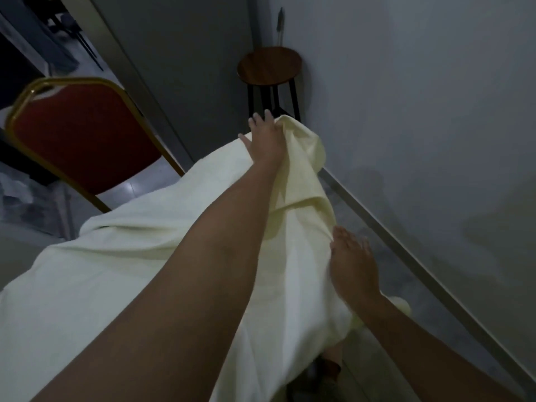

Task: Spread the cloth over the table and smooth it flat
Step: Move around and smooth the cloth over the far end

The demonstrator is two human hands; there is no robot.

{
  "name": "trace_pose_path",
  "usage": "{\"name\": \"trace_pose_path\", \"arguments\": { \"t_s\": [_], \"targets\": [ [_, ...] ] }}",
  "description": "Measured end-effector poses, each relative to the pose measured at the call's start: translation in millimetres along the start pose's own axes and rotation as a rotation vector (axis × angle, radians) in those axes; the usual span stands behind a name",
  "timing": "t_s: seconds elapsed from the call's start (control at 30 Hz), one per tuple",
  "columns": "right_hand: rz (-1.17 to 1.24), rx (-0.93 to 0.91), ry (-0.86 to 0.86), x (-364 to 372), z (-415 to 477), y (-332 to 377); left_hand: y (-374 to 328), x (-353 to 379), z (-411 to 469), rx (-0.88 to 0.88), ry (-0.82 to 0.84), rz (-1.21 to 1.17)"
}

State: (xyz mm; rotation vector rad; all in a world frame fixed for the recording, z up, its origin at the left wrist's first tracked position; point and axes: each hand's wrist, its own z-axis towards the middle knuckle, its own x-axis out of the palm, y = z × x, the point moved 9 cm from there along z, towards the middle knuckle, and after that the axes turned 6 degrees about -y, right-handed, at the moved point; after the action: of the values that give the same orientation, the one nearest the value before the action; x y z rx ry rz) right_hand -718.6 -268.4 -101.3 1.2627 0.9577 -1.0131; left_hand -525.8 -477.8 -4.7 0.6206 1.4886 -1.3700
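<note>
A: Head view: the cream cloth (139,271) covers the table, its far corner bunched, so it's mid-spread. The left hand (265,139) pinches that raised fold, other fingers splayed

B: The right hand (352,265) lies open-palmed, flat on the side edge. Next, probably drawing the corner outward and pressing it down

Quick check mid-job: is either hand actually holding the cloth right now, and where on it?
The left hand grips the pale cream cloth at its bunched far edge. The right hand lies open on the cloth's right side, fingers spread, gripping nothing.
</note>
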Motion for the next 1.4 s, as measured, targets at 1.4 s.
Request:
{"name": "trace_pose_path", "arguments": {
  "t_s": [1.4],
  "targets": [
    [0.043,-0.102,0.042,23.7,17.3,45.7,103.5,48.4,-42.1,0.099,-0.013,0.037]
  ]
}}
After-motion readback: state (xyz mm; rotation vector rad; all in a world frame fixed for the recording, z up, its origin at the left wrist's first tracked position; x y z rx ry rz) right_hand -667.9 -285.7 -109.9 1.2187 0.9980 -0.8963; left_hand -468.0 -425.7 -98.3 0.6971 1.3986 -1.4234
